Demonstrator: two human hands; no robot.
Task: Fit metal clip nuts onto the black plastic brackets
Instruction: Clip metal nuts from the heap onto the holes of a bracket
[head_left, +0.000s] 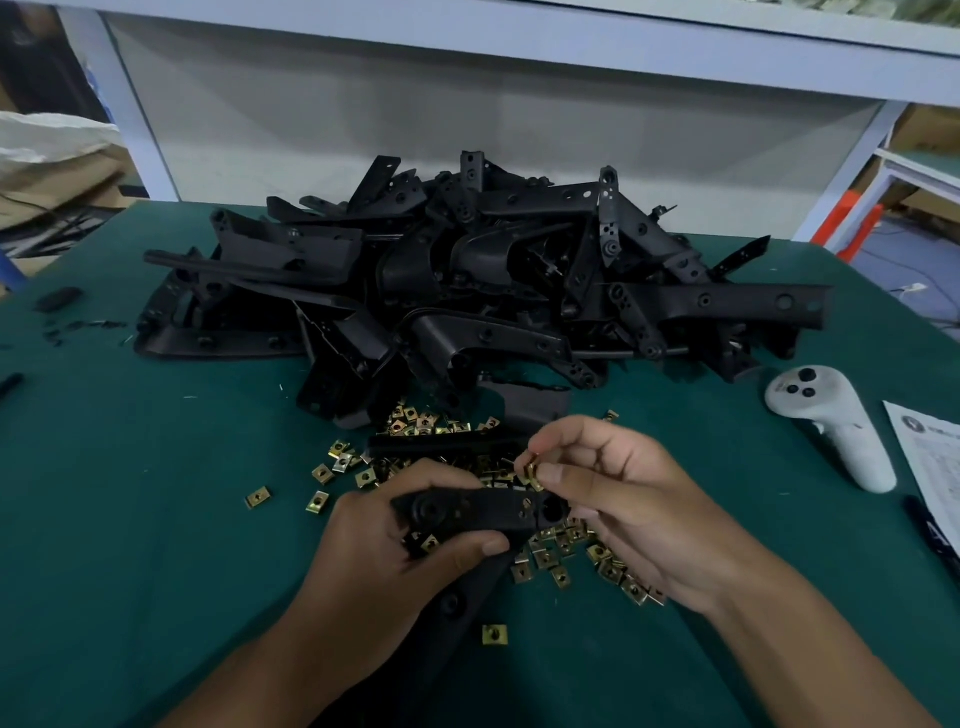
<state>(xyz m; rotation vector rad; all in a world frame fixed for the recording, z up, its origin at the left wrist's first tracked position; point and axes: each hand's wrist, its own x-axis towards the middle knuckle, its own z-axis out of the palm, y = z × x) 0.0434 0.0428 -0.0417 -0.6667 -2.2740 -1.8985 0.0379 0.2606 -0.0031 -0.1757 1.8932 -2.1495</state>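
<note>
Left hand (395, 540) grips bracket (483, 512) — table-centre.

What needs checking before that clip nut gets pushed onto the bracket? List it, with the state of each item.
1. Bracket held firm: ok. The left hand grips the black bracket above the green mat.
2. Nut in hand: ok. The right hand pinches one clip nut between thumb and fingers.
3. Nut at the bracket's edge: ok. It sits just above the bracket's right end.
4. Nut's open side facing the edge: cannot tell, too small and partly covered.
5. Nut already seated: not ok, it is still above the edge.
6. Spare nuts within reach: ok. Loose nuts lie under both hands.
</note>
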